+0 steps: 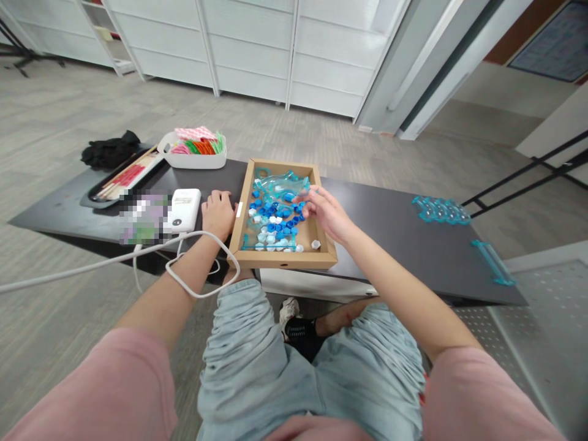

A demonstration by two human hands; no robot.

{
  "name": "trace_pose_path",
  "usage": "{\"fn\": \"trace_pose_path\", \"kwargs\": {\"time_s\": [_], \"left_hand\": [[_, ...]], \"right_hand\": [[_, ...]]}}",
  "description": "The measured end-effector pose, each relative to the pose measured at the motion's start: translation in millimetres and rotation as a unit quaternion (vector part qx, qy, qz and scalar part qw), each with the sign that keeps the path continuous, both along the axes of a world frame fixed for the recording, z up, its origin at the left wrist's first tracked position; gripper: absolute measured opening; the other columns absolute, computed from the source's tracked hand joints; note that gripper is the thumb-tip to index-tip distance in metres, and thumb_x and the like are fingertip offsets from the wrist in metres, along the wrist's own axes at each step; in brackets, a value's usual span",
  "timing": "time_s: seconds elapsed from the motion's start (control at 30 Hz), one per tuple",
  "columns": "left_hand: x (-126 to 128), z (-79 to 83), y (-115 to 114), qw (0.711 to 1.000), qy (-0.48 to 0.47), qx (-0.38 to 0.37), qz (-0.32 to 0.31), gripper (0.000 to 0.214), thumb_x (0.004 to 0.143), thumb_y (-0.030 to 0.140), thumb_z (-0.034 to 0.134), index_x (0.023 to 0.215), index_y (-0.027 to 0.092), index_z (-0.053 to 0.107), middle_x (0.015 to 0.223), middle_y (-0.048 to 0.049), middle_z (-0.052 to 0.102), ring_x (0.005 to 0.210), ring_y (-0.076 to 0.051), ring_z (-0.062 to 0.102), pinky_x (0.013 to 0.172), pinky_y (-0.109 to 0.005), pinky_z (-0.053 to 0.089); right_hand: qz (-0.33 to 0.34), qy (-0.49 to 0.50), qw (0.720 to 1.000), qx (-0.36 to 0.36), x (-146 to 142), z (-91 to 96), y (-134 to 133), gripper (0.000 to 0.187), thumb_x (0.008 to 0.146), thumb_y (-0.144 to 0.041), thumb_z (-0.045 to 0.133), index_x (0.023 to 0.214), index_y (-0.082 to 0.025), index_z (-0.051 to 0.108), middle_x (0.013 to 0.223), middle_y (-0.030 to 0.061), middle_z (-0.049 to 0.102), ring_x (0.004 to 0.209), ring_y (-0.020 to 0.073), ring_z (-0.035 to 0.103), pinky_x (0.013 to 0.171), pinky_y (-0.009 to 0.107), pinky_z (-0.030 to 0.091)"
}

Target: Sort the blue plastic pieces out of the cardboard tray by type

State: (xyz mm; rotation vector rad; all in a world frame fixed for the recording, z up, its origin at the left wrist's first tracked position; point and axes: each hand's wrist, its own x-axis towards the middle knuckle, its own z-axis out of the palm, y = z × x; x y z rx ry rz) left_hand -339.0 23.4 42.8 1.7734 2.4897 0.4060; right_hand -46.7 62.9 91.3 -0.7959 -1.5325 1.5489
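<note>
A shallow cardboard tray (pixel 281 260) sits at the near edge of a dark table (pixel 390 233). It holds several small blue and white hexagonal pieces (pixel 274 219) and clear teal plastic frames (pixel 280 182). My left hand (pixel 217 212) rests on the table against the tray's left wall, fingers curled under. Over the tray's right side, my right hand (pixel 325 212) has its fingers pinched among the blue pieces; what it grips is too small to name.
A white device (pixel 184 210) with a cable (pixel 138 254) lies left of my left hand. Farther left are a black tray of sticks (pixel 120 179), a white bin of coloured items (pixel 195 149) and a black cloth (pixel 110 150). Teal plastic parts (pixel 440 209) lie at the table's right.
</note>
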Motion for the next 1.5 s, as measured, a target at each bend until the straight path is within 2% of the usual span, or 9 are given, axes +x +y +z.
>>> {"fn": "trace_pose_path", "kwargs": {"time_s": [0.27,0.47,0.67,0.9,1.0,1.13,1.27,1.4,1.5], "left_hand": [[-0.6,-0.7,0.5,1.0,-0.004,-0.002,0.004,0.06,0.112,0.023,0.038,0.165,0.002,0.06,0.163,-0.0317,0.057,0.152,-0.047,0.057,0.127,-0.057,0.044],[0.2,1.5,-0.2,1.0,0.006,-0.004,0.003,0.06,0.113,0.02,0.035,0.164,0.003,0.06,0.162,-0.0319,0.058,0.151,-0.045,0.058,0.125,-0.057,0.045],[0.1,0.4,-0.5,1.0,0.003,0.003,0.006,0.062,0.111,0.018,0.031,0.163,0.005,0.062,0.163,-0.031,0.058,0.151,-0.044,0.057,0.126,-0.055,0.045],[-2.0,0.4,0.6,1.0,0.008,-0.011,0.008,0.059,0.114,0.022,0.035,0.166,0.007,0.06,0.164,-0.0306,0.057,0.153,-0.043,0.057,0.128,-0.054,0.044],[-0.7,2.6,0.0,1.0,0.005,-0.016,0.008,0.059,0.114,0.022,0.036,0.166,0.007,0.06,0.165,-0.03,0.056,0.154,-0.043,0.056,0.129,-0.053,0.044],[0.5,4.7,-1.3,1.0,-0.003,-0.018,0.003,0.063,0.112,0.023,0.034,0.167,0.004,0.059,0.166,-0.0312,0.055,0.154,-0.047,0.055,0.129,-0.058,0.044],[1.5,7.4,-1.5,1.0,0.0,-0.016,0.005,0.063,0.111,0.025,0.033,0.166,0.004,0.059,0.165,-0.0316,0.055,0.154,-0.047,0.054,0.13,-0.058,0.044],[4.5,14.2,-3.9,0.998,0.016,-0.062,0.002,0.064,0.116,0.026,0.025,0.171,0.007,0.053,0.171,-0.0275,0.05,0.158,-0.041,0.053,0.132,-0.052,0.043],[5.1,17.1,-6.6,0.997,0.007,-0.077,0.018,0.067,0.114,0.026,0.024,0.17,0.003,0.052,0.169,-0.0306,0.049,0.157,-0.048,0.053,0.131,-0.062,0.046]], "right_hand": [[-0.047,-0.099,0.987,0.114,28.2,-16.9,16.7,0.065,0.087,-0.085,0.088,0.118,-0.033,0.065,0.115,0.0025,0.083,0.097,0.0238,0.075,0.098,0.044,0.063],[-0.021,-0.358,0.878,0.317,38.5,-27.0,21.5,0.052,0.104,-0.065,0.078,0.138,-0.025,0.074,0.162,0.0181,0.073,0.125,0.0358,0.076,0.122,0.064,0.05],[-0.014,-0.442,0.798,0.41,26.1,-22.8,-1.5,0.047,0.107,-0.051,0.079,0.146,-0.025,0.078,0.167,0.0198,0.063,0.15,0.0427,0.06,0.122,0.06,0.045],[0.192,-0.474,0.763,0.395,-6.2,-5.5,-14.0,0.038,0.106,-0.049,0.082,0.133,-0.021,0.084,0.136,0.013,0.084,0.123,0.0335,0.075,0.112,0.047,0.042],[0.192,-0.463,0.781,0.373,-11.5,-10.6,-7.5,0.032,0.105,-0.044,0.082,0.127,-0.022,0.087,0.125,0.0119,0.088,0.117,0.0323,0.078,0.106,0.044,0.046],[0.144,-0.345,0.87,0.322,-4.8,-19.5,-0.2,0.025,0.107,-0.048,0.079,0.118,-0.028,0.09,0.119,0.0085,0.089,0.113,0.0322,0.081,0.109,0.047,0.053],[0.091,-0.226,0.933,0.266,13.6,-20.2,0.9,0.045,0.112,-0.068,0.068,0.125,-0.031,0.089,0.121,0.0084,0.084,0.117,0.0306,0.077,0.116,0.051,0.057],[-0.001,-0.162,0.958,0.235,48.9,-18.2,-7.9,0.068,0.114,-0.083,0.055,0.147,-0.031,0.085,0.119,0.0078,0.077,0.109,0.0267,0.073,0.116,0.05,0.058],[-0.11,-0.165,0.95,0.241,92.7,-25.7,-15.0,0.072,0.113,-0.086,0.053,0.149,-0.032,0.085,0.121,0.0077,0.071,0.117,0.0265,0.068,0.122,0.048,0.054]]}}
